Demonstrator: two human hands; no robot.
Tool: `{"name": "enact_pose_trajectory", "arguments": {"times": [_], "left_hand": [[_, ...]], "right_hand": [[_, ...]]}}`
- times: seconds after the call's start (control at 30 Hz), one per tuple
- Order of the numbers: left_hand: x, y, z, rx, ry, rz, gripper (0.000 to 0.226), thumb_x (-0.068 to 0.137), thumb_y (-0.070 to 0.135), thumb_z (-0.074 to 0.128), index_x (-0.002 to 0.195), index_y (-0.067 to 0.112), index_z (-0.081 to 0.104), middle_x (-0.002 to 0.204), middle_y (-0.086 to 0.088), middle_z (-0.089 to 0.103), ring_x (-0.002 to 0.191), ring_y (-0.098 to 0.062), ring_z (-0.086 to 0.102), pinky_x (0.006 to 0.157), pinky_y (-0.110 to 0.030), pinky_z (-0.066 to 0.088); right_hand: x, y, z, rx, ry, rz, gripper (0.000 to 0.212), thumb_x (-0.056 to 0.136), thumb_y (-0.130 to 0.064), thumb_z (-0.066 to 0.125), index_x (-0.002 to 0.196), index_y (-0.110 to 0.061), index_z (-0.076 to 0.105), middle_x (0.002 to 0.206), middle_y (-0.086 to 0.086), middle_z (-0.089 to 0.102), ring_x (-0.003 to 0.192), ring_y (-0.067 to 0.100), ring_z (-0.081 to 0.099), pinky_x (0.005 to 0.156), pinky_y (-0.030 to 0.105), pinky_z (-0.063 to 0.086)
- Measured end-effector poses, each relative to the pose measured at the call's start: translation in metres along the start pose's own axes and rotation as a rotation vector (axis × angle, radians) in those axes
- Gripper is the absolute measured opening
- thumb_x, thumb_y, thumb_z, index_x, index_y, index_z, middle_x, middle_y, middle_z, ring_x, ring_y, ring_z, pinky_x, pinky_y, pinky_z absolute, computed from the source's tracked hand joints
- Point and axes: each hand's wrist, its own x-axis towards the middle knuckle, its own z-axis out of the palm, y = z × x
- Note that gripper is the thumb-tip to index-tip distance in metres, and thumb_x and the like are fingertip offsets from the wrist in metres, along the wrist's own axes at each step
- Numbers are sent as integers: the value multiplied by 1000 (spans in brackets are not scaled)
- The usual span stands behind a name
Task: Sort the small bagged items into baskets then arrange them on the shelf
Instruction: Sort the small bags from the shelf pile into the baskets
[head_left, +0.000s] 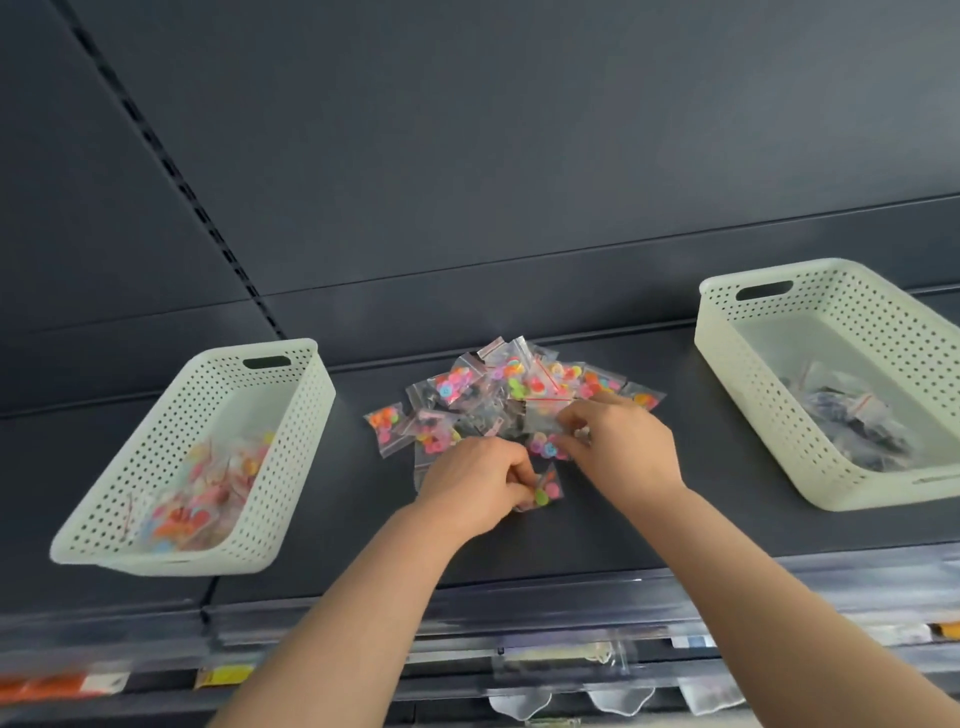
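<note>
Clear bags of bright buttons (519, 387) sit heaped on the dark shelf (353, 509) between our white left basket (156, 441) and right basket (883, 332). Our left hand (470, 491) pinches a loose bag (548, 488), and our right hand (621, 441) pinches a bag at the heap's edge (545, 448).

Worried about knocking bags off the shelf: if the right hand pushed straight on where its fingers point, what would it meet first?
The right hand points leftward into the pile of bags, which its fingertips touch; those come first. Depth beyond is unclear.
</note>
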Motion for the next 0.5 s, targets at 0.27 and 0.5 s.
{"name": "enact_pose_trajectory", "arguments": {"times": [0.27,0.5], "left_hand": [[-8,-31,-29,-95,409,-122,3,92,31,65,91,28,67,90,15,67,84,-8,62,72,-31,51],[-56,-111,-89,-48,754,-438,5,94,28,62,93,27,67,94,10,67,82,-17,59,66,-32,42]], "right_hand": [[2,-12,8,-66,38,-36,13,92,-34,59,90,-25,69,91,-7,61,85,18,59,55,26,39],[15,-93,25,128,61,-256,6,88,-29,65,84,-26,70,83,-9,63,76,14,59,53,26,43]]}}
